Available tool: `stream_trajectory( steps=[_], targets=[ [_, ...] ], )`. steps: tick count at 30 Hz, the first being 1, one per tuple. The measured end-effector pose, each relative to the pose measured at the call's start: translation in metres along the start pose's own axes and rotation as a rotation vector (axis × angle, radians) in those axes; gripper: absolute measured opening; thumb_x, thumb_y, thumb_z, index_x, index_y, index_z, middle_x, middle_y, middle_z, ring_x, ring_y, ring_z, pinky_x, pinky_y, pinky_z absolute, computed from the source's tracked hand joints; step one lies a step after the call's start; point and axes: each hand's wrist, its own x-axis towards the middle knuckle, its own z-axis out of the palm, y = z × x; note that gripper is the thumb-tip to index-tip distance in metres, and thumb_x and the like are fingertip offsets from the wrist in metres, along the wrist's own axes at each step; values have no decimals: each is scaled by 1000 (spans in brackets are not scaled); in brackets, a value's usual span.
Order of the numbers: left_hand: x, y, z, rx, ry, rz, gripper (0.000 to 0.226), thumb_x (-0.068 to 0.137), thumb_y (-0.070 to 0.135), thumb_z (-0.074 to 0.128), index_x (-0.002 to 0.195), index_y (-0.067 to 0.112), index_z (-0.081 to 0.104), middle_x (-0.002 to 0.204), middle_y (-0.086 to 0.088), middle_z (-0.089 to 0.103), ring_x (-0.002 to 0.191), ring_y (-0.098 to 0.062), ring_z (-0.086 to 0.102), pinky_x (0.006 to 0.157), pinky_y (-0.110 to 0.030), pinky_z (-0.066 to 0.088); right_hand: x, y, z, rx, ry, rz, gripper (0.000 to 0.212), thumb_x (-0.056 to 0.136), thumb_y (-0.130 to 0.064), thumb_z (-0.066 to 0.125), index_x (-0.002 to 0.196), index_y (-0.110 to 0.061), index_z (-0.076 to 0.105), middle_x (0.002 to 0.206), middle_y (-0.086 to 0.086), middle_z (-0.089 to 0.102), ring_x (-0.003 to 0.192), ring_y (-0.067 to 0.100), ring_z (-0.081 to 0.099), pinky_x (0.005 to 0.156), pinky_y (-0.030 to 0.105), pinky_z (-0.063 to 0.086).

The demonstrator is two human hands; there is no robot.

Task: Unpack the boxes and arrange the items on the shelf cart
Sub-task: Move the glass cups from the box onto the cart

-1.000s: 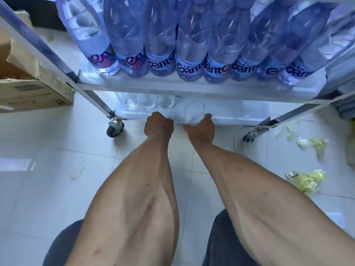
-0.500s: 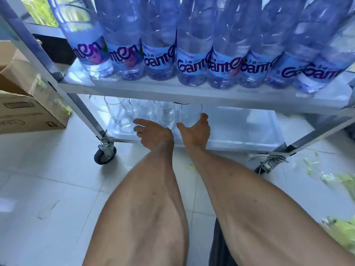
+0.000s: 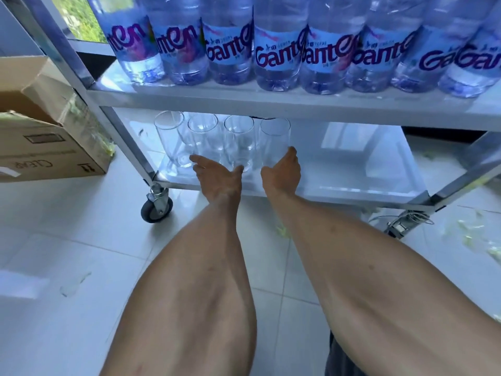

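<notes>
1. Nearest us, both forearms reach forward and down across the tiled floor (image 3: 54,240) to the cart's bottom shelf (image 3: 352,169).
2. Our left hand (image 3: 217,172) lies with fingers straight and spread, holding nothing; its fingertips reach toward the feet of the left glasses. We cannot tell whether they touch.
3. Our right hand (image 3: 283,170) stands edge-up, thumb raised beside the rightmost glass (image 3: 274,142). The fingers are hidden behind the palm, so we cannot tell whether they grip the glass or only rest against it.
4. That glass stands upright, long axis vertical, just beyond and slightly left of the right hand, which is the nearer hand to it. It ends a row of glasses (image 3: 206,139) standing close together at the shelf's left front.
5. We judge the coming move to be settling this glass into the row, or letting go and drawing back. It turns on the narrow gap to the neighbouring glass on the left: a sideways nudge could knock them together.
6. Right of the glass the bottom shelf lies bare in this view.
7. Overhead, the middle shelf (image 3: 271,104) hangs low above the rims, so lifting room is small; withdrawal should run toward us, not up.
8. On that shelf stands a packed row of bottles (image 3: 276,50).
9. Off to the left sits an opened box (image 3: 40,142); green scraps (image 3: 471,234) litter the floor at right.
</notes>
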Motion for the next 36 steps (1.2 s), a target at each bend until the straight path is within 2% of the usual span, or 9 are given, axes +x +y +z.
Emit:
stream_trajectory(
  steps=[7, 13, 18, 21, 24, 26, 29, 32, 36],
  targets=[
    [2, -9, 11, -36, 21, 24, 119, 81, 42, 77, 152, -5, -6, 155, -21, 23, 145, -29, 24, 113, -31, 30, 3, 7, 6, -37, 7, -41, 66, 86, -18, 66, 141, -11, 31, 137, 11, 51, 116, 34, 56, 87, 37, 45],
    [9, -13, 19, -23, -3, 9, 117, 84, 40, 75, 152, -2, -10, 156, -20, 21, 146, -30, 25, 111, -33, 33, 17, 5, 12, -66, 10, -53, 68, 87, -19, 68, 141, -10, 29, 138, 11, 50, 116, 34, 56, 84, 37, 46],
    [7, -17, 26, 79, 2, 9, 126, 78, 30, 82, 152, 2, -16, 162, -16, 12, 151, -26, 10, 112, -32, 31, 29, 3, 19, -75, 7, -64, 70, 86, -22, 68, 142, -12, 29, 139, 10, 50, 115, 33, 57, 81, 36, 45],
    [8, -14, 27, 88, 3, -4, 129, 77, 30, 84, 152, 3, -17, 162, -15, 11, 151, -25, 9, 112, -33, 32, 29, 9, 20, -48, 13, -79, 75, 84, -21, 66, 148, -16, 27, 143, 6, 49, 121, 29, 54, 89, 34, 45],
    [8, -14, 23, 108, -4, -1, 131, 76, 32, 84, 152, 3, -18, 161, -14, 13, 151, -25, 9, 111, -35, 34, 28, 12, 19, -48, -22, -69, 85, 80, -8, 59, 154, -19, 20, 150, 2, 43, 126, 27, 51, 93, 32, 44],
    [6, -14, 21, 105, -14, 4, 132, 75, 33, 85, 152, 3, -18, 161, -14, 14, 150, -26, 11, 111, -35, 33, 28, 11, 18, -84, -40, -58, 90, 80, -5, 57, 156, -19, 12, 151, 4, 42, 126, 28, 51, 94, 32, 45],
    [3, -13, 18, 105, -9, 6, 132, 74, 34, 85, 152, 3, -17, 160, -15, 16, 150, -26, 12, 111, -35, 33, 23, 13, 21, -160, -56, -43, 92, 80, -10, 62, 156, -10, 8, 148, 10, 43, 132, 28, 45, 105, 36, 40],
    [1, -14, 16, 117, 6, 17, 131, 74, 35, 85, 153, 3, -14, 159, -14, 19, 148, -26, 17, 109, -35, 36, 6, 23, 31, -260, 21, -46, 77, 85, -14, 56, 151, -2, 19, 151, 11, 37, 142, 26, 29, 114, 37, 25],
    [-1, -20, 18, 103, 27, 45, 125, 76, 37, 82, 154, 3, -10, 158, -12, 21, 147, -26, 20, 107, -35, 39, -3, 34, 44, -379, 121, -128, 61, 90, -18, 44, 147, -3, 29, 151, 11, 38, 144, 26, 25, 116, 37, 18]
  ],
)
